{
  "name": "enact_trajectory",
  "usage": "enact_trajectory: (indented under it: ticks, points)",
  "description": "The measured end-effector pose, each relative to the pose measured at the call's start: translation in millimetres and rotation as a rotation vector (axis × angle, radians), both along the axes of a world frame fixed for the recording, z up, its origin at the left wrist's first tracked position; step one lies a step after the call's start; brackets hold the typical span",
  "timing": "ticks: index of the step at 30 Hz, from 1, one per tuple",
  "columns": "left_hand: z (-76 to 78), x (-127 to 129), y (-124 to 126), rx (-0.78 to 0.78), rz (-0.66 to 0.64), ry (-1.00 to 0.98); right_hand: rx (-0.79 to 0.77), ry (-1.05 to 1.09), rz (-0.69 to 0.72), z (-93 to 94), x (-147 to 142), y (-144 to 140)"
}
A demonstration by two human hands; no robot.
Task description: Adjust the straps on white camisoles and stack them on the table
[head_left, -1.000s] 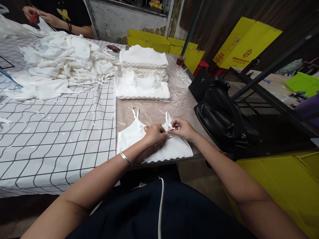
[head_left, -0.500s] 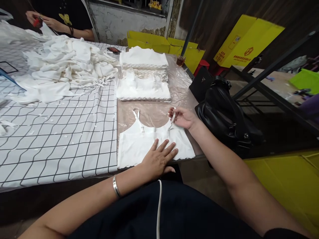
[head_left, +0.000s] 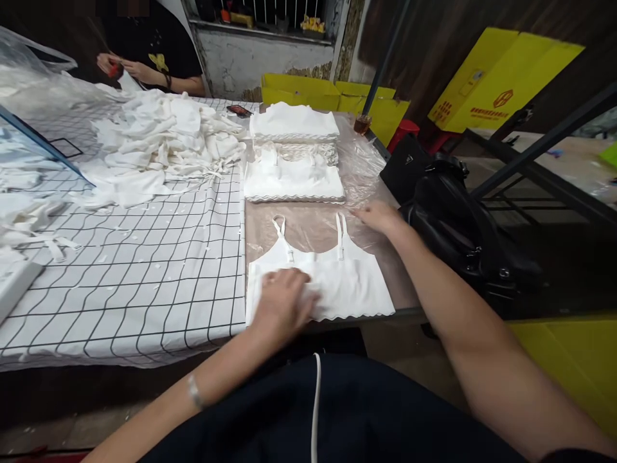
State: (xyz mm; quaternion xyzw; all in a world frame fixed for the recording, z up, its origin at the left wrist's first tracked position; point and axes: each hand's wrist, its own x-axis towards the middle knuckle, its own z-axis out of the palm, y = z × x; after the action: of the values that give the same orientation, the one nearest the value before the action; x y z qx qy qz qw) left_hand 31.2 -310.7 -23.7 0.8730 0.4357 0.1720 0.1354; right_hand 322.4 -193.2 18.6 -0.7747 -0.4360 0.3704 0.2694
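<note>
White stretch fabric: a small strappy camisole top (head_left: 332, 283) lies flat, front up, on the clear plastic sheet (head_left: 357, 161) that covers the right end of the work table, its scalloped hem running along the near table edge. The two thin shoulder straps point away from the person, laid straight and apart.

The left hand (head_left: 282, 302) rests palm-down on the lower left part of the camisole top, fingers loosely curled and blurred; it presses the cloth and grips nothing that can be made out. The right hand (head_left: 378, 215) lies flat and spread on the plastic sheet just beyond the top's right strap, touching the sheet, not the garment, and holding nothing.

Beyond the camisole top, a strip of bare plastic separates it from a neat stack of folded white tops (head_left: 294, 183); a second, taller folded stack (head_left: 293, 122) sits directly behind that. Left of the garment, the black-on-white grid tablecloth (head_left: 144, 270) meets the plastic along a straight seam just beside the top's left edge; the cloth near the person is open, dotted with small white scraps. A loose heap of white garments (head_left: 164, 148) occupies the far left.

Right of the table edge, a black leather handbag (head_left: 457, 218) stands close, near the right forearm. A second person's hands (head_left: 123, 67) work at the far end.
</note>
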Motion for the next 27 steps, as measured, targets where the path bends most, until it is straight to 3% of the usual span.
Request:
enact_trajectory:
  ticks: [2,4,7,9,12,15,19,21,24,27]
  points:
    - [5.5,-36,3,-0.032,0.293,0.071,0.029,-0.12,0.008,2.2,15,-45]
    - [3.1,-63,5,-0.098,0.465,0.148,-0.03,-0.37,0.078,-4.7,21,-94]
    - [-7.3,-72,5,-0.17,0.495,0.168,-0.101,-0.452,0.063,-24.7,13,-152]
    - [-11.4,-64,5,-0.167,0.468,0.146,-0.024,-0.411,0.038,-35.8,3,-170]
    - [-10.0,-52,7,-0.187,0.45,0.046,0.158,-0.216,-0.048,-40.2,-6,-172]
    - [-7.3,-50,8,-0.201,0.426,-0.041,0.26,0.133,-0.145,-36.4,-7,-164]
    - [-11.2,-48,6,0.01,0.42,0.139,0.299,0.319,-0.202,-40.0,-6,-159]
    - [-14.0,-45,6,0.024,0.436,0.193,0.268,0.329,-0.195,-44.1,-6,-160]
    - [-14.8,-43,7,-0.059,0.446,0.102,0.193,0.38,-0.164,-42.0,-5,-162]
    - [-7.0,-48,13,-0.301,0.463,-0.275,0.153,0.5,-0.179,-23.9,-4,-161]
